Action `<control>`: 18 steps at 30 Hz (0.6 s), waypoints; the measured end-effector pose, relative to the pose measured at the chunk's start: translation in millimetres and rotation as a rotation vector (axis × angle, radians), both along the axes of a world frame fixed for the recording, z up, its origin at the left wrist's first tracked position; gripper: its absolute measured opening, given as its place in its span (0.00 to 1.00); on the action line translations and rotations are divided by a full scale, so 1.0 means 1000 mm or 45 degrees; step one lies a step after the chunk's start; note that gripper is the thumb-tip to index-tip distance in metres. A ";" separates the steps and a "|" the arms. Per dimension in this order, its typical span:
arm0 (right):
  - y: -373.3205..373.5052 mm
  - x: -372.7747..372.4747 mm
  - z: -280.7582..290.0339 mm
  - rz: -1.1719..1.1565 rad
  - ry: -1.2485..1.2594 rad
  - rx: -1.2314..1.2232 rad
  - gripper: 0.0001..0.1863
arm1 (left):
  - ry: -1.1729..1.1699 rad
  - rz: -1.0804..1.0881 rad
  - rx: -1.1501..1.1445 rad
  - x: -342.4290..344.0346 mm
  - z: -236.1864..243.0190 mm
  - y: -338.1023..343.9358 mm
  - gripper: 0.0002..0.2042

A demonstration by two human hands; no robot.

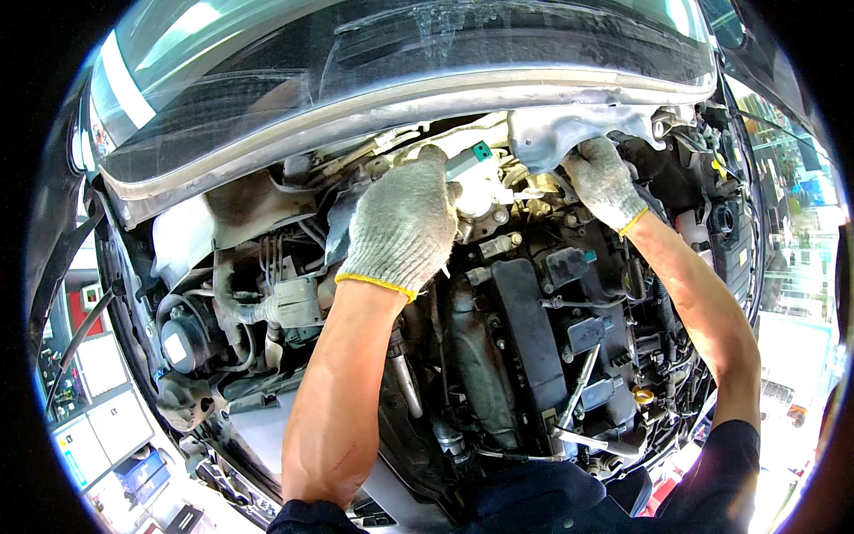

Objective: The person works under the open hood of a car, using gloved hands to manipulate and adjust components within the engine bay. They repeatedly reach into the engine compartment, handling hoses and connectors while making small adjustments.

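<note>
My left hand [398, 222], in a grey knit glove with a yellow cuff, reaches to the back of the engine [525, 329]. Its fingers are curled and mostly hidden behind the glove's back. Right beside them is a grey part with a teal end [481, 151], in a brightly lit spot. My right hand [605, 185], gloved the same way, is at the lower edge of a grey metal panel [569, 129]. Its fingers bend in under that edge, and what they hold is hidden.
Across the far side runs the windshield [516, 44] above the cowl edge. Two silver bar-shaped tools, one slanting [580, 384] and one flatter [596, 440], lie on the engine's near right. Hoses and a round black cap [182, 345] sit left. A yellow ring [642, 395] shows right.
</note>
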State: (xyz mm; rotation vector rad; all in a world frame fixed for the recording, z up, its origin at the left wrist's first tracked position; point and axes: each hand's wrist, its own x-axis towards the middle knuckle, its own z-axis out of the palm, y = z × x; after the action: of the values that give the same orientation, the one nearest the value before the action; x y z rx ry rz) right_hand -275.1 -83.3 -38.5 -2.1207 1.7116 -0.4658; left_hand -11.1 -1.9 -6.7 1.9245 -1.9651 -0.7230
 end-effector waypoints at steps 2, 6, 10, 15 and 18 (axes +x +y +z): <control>-0.001 0.000 0.005 -0.013 0.036 0.097 0.17 | -0.003 -0.011 -0.023 -0.001 -0.002 -0.001 0.12; 0.003 0.018 0.015 0.133 0.093 0.069 0.17 | -0.113 -0.062 -0.090 0.005 -0.017 0.002 0.13; -0.006 -0.006 -0.019 0.135 -0.034 -0.173 0.17 | -0.245 -0.124 0.022 -0.009 -0.007 0.000 0.13; -0.002 0.002 -0.015 0.084 -0.174 -0.083 0.18 | -0.097 -0.056 0.123 -0.012 -0.038 -0.011 0.15; -0.002 -0.003 -0.015 0.090 -0.200 -0.037 0.16 | -0.174 -0.241 0.015 -0.006 -0.044 -0.020 0.14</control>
State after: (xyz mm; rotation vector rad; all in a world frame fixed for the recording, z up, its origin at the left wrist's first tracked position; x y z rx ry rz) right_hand -277.7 -84.8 -53.4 -2.0969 1.5474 -0.6222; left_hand -16.7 -21.4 -50.4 1.8570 -2.2542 -0.6670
